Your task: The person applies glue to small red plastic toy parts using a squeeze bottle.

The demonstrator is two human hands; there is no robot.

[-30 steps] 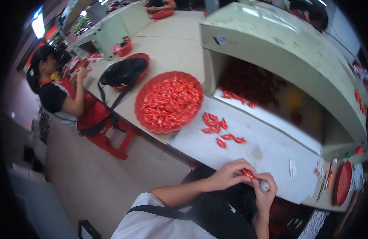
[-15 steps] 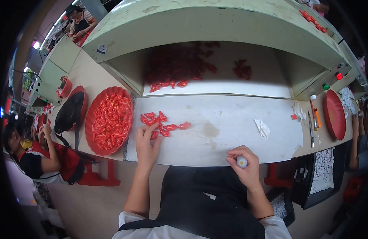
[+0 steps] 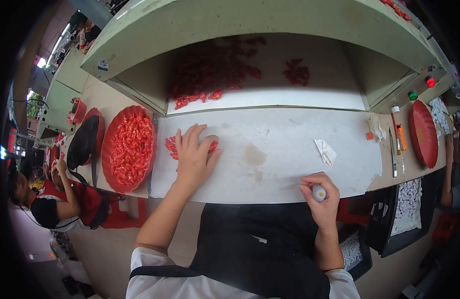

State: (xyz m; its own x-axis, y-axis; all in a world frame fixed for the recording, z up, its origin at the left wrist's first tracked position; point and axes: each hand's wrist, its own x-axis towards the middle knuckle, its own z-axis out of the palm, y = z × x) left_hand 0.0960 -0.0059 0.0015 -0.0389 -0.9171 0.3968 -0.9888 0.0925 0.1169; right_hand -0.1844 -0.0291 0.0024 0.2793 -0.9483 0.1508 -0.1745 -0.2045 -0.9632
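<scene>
My left hand (image 3: 194, 154) lies over a small group of glossy red pieces (image 3: 171, 145) on the white paper (image 3: 285, 144). Its fingers are spread, and the palm hides most of the group. Red also shows by its thumb and forefinger. Near the paper's front edge, my right hand (image 3: 323, 199) is closed around a tool with a rounded pale grey handle (image 3: 319, 193). The handle's end faces up; the working tip is too blurred to make out. A scalloped red tray (image 3: 153, 144) heaped with similar pieces stands left of the paper.
A pale green hooded cabinet (image 3: 270, 22) spans the back, with more red pieces (image 3: 210, 74) inside. Crumpled tissue (image 3: 325, 152) lies on the paper. Metal tweezers (image 3: 393, 154), an orange-handled tool (image 3: 401, 137) and a red dish (image 3: 423, 134) are at right. A co-worker (image 3: 55, 197) sits at left.
My left hand has shifted up and right and spread over the red pieces, now covering most of them. My right hand has moved slightly right with the grey-handled tool. The view has shifted a little.
</scene>
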